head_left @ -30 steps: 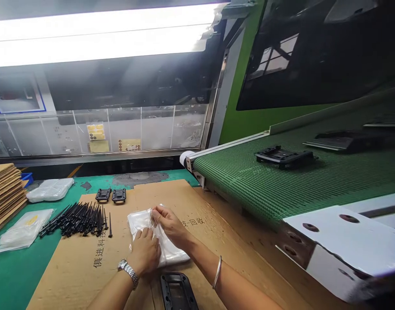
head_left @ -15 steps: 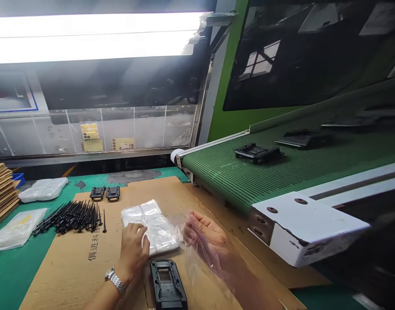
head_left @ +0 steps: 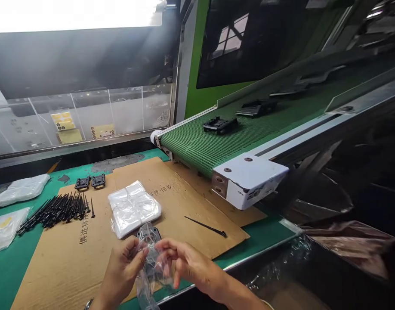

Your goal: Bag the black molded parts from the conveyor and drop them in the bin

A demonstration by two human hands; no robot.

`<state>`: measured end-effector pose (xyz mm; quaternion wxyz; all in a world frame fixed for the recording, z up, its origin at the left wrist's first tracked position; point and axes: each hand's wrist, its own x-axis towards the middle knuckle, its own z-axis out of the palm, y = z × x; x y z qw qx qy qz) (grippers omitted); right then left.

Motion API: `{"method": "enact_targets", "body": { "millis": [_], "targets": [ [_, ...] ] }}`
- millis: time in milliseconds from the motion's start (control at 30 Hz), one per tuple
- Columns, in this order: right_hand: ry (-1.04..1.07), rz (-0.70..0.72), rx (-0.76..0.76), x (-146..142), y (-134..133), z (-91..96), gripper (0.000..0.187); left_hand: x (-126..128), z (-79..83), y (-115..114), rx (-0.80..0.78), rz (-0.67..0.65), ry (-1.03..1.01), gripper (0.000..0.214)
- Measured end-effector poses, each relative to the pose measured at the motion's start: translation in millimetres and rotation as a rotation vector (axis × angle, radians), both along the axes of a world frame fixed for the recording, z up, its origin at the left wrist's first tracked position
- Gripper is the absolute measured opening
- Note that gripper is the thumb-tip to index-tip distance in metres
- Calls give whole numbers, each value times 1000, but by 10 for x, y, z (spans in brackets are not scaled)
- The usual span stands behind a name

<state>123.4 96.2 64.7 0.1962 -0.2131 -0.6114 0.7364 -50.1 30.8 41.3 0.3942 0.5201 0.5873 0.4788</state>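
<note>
A clear plastic bag (head_left: 146, 282) hangs between my hands at the lower middle. My left hand (head_left: 124, 263) is closed, pinching the bag's film between thumb and fingers. Just right of it, my right hand (head_left: 195, 266) has half-bent fingers held apart, the fingertips against the film. Behind the bag lies a black plastic frame-like part (head_left: 156, 233), mostly covered by the film and my hands. A stack of clear bags (head_left: 134, 209) rests on the cardboard (head_left: 62, 267) beyond my hands. One thin black headed rod (head_left: 205, 227) lies on the right of the cardboard.
A pile of black rods (head_left: 60, 211) lies at left, with two black parts (head_left: 90, 182) behind it. More bag stacks (head_left: 21, 189) sit on the green table (head_left: 5, 275). A green conveyor belt (head_left: 197, 144) carrying several black parts (head_left: 220, 124) slopes in from the right.
The view has swung right. My left hand has come off the bag stack and now pinches the loose bag. My right hand has moved in beside it, and a rod shows on the cardboard.
</note>
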Motion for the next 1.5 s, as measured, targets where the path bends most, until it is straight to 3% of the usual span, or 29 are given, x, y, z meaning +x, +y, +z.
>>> {"method": "enact_targets", "body": {
  "millis": [100, 167, 233, 367, 467, 500, 600, 667, 767, 833, 900, 1000, 1067, 1133, 1233, 1333, 1433, 1500],
  "targets": [
    [-214, -117, 334, 56, -138, -16, 51, -9, -14, -53, -20, -8, 57, 31],
    [-306, -209, 439, 40, -185, -27, 32, -7, 9, -88, -50, -36, 37, 32],
    [-273, -218, 371, 19, -185, -61, 34, -22, 40, -123, -100, -45, -26, 33],
    [-148, -158, 46, 16, -148, -199, 41, -107, 75, -179, -174, -50, -183, 34],
    [-133, -209, 25, 19, -152, -291, 50, -156, 61, -194, -198, -61, -157, 35],
    [-120, -238, 54, 17, -159, -305, 52, -157, 53, -198, -163, -7, -85, 34],
    [-41, -287, 132, 6, -201, -282, 54, -93, 34, -237, 110, 325, 214, 29],
    [-26, -268, 203, -5, -251, -223, 50, 17, 22, -291, 187, 402, 250, 25],
    [-103, -220, 371, -33, -344, -127, 40, 244, -22, -364, 89, 161, 11, 33],
    [-145, -213, 458, -56, -391, -95, 38, 369, -80, -376, 72, 74, -171, 34],
    [-153, -190, 451, -72, -405, -99, 40, 421, -152, -360, 90, 114, -381, 32],
    [-111, -201, 281, -82, -356, -149, 42, 358, -254, -326, 85, 265, -800, 27],
    [-66, -342, 164, -96, -298, -183, 43, 289, -304, -320, 35, 385, -1024, 29],
    [-17, -517, 67, -127, -248, -204, 45, 263, -339, -330, 46, 461, -1098, 36],
    [69, -626, -54, -201, -225, -226, 43, 304, -371, -351, 182, 536, -910, 50],
    [84, -544, -10, -292, -275, -263, 37, 311, -400, -351, 154, 639, -686, 44],
    [-17, -405, 399, -390, -365, -299, 29, 236, -470, -371, 137, 771, -417, 40],
    [-48, -256, 761, -451, -424, -305, 31, 187, -555, -424, 240, 880, -25, 40]
  ]
}}
